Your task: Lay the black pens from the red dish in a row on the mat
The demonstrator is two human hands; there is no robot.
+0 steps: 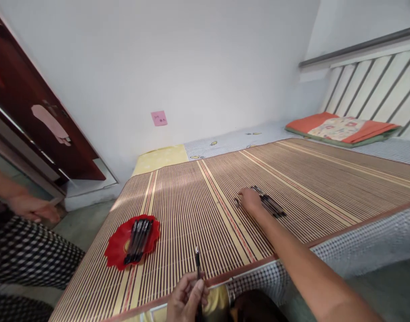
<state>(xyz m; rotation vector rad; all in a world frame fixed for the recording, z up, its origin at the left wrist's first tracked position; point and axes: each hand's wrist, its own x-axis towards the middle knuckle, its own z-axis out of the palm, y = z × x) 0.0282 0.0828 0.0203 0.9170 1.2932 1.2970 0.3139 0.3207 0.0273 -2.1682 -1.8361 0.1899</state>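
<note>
Near the bed's front edge, my left hand (187, 297) is closed round a black pen (197, 264), which points upward with its tip bare. My right hand (250, 200) reaches out over the mat, its fingers bent down and pinched together beside some small dark pieces (237, 202) that look like pen caps. What those fingertips hold is hidden. Several black pens (272, 205) lie side by side just right of that hand, partly covered by it. Further left, a red scalloped plate (113, 248) carries several black pens (138, 239) laid parallel.
A striped woven mat (178, 201) covers the bed. Folded orange and floral bedding (346, 128) lies at the back right by a white slatted headboard (376, 85). Another person's hand (35, 208) hangs at the left, beside the bed. A pink note (159, 118) is on the wall.
</note>
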